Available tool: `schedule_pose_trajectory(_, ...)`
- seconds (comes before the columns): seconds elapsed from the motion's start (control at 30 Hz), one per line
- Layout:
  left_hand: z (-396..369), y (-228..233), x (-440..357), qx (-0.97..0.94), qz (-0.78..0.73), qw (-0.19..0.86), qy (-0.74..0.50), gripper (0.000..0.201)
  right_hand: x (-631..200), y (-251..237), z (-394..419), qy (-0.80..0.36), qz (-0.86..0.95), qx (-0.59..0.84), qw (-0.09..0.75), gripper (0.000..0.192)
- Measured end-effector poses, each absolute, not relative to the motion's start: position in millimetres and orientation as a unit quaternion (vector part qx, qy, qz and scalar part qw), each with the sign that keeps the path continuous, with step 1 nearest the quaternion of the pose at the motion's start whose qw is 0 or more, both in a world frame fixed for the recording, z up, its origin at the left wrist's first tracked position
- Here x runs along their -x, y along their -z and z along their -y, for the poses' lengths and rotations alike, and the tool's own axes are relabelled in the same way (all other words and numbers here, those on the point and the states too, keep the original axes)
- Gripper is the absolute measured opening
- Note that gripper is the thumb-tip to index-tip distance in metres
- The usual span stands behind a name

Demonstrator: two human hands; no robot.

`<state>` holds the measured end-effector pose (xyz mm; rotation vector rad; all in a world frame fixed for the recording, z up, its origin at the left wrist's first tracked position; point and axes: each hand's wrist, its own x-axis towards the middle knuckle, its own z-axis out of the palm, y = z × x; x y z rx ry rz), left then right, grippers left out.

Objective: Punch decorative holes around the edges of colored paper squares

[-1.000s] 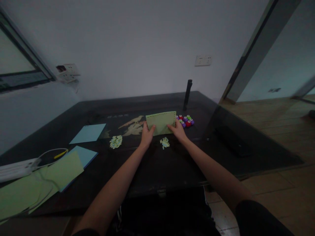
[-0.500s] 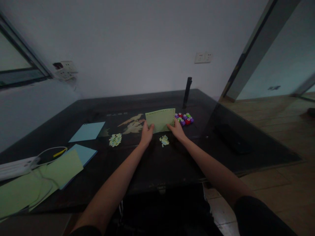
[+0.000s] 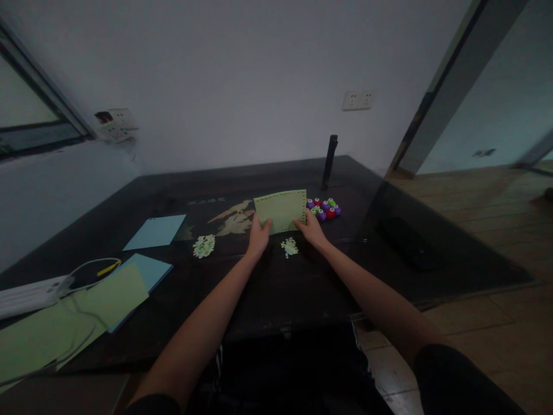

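Between both hands a pale green sheet of paper [image 3: 281,208] is held up, tilted toward me, with a row of small punched marks along its top and right edges. My left hand [image 3: 260,233] pinches its lower left side, thumb on the near face. My right hand [image 3: 311,229] grips the lower right side the same way. Just below the sheet lies a small pile of paper punch-outs [image 3: 289,247]. A larger pile of pale bits [image 3: 204,246] is left of my left hand. Several purple, red and green craft punches [image 3: 324,209] sit beyond my right hand.
On the left are blue sheets [image 3: 155,231], green sheets [image 3: 112,297], a white power strip [image 3: 30,297] with a cable, and a yellow pen-like item [image 3: 108,269]. A black upright stick [image 3: 330,162] stands at the back. A dark flat object [image 3: 408,243] lies right on the black table [image 3: 268,288].
Both hands keep hold of the green sheet, almost unmoved. The whole view has shifted very slightly.
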<state>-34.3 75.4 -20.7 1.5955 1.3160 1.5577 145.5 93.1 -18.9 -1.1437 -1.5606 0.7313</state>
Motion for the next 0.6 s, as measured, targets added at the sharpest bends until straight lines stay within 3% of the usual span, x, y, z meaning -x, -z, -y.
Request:
schedule_pose_trajectory(0.2,-66,-2,38,-0.623,-0.501,0.205,-0.564,0.038,-143,2,-86,-0.288,0.66,0.441,0.536,0.038)
schedule_pose_trajectory(0.4,-49,-39,44,-0.653,-0.525,0.153,-0.524,0.033,-145,-24,-74,-0.347,0.662,0.419,0.516,0.032)
schedule_pose_trajectory(0.6,-37,-48,77,-0.635,-0.512,0.252,-0.52,0.043,-136,-50,-33,-0.496,0.651,0.356,0.451,0.045)
